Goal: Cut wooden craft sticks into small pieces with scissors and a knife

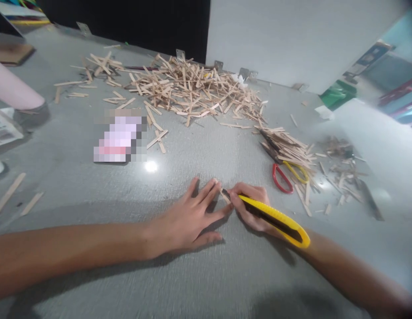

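My right hand (254,206) is closed around a yellow utility knife (279,219), its dark blade pointing left and down at a short wooden stick (226,196). The stick lies on the grey tabletop (179,288). My left hand (189,215) rests flat with fingers spread, the fingertips touching the stick at its two ends. The knife tip meets the stick near its upper end, close to my left fingertips. Whether the blade has cut into the wood cannot be made out.
A big heap of wooden sticks (196,88) spreads along the back. Scissors with red and yellow handles (282,177) lie on a smaller stick pile at right. A pixelated flat object (118,139) lies left of centre. Behind stands a white panel (275,40); a pink cylinder (16,86) is far left.
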Tool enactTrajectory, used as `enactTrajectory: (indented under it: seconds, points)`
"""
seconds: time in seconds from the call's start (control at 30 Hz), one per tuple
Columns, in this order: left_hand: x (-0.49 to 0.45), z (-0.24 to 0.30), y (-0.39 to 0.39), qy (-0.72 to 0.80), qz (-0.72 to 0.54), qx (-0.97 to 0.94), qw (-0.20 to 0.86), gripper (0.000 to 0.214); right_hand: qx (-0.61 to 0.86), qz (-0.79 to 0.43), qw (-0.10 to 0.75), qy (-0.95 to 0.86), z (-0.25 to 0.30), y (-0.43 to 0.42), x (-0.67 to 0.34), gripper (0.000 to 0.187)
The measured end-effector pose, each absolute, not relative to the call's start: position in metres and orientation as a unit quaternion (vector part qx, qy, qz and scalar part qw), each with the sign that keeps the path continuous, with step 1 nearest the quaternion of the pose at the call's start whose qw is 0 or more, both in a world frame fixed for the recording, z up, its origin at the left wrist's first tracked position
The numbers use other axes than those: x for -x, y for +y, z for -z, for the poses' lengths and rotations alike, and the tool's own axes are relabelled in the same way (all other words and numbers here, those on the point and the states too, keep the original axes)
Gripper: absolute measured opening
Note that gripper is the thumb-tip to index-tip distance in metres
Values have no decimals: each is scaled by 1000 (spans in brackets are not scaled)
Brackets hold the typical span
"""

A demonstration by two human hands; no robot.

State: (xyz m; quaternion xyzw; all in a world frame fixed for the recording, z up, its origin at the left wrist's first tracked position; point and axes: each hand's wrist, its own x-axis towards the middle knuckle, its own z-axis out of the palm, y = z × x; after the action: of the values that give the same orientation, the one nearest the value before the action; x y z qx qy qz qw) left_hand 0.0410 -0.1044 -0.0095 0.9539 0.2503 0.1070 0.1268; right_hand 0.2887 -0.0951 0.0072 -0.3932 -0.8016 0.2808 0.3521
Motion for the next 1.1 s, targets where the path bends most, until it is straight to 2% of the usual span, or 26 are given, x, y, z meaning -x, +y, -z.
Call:
enactTrajectory:
  seconds: [0.47,0.77,1.1]
  points:
    - [-41,11,-103,251,-115,-953,122,66,391,-258,356,-808,-4,-98,-292,32]
    - [-40,8,-101,237,-110,-956,135,68,420,-251,382,-784,-7,-97,-289,17]
    - [-39,9,-102,239,-119,-954,139,71,428,-266,373,-779,-12,-95,-285,22]
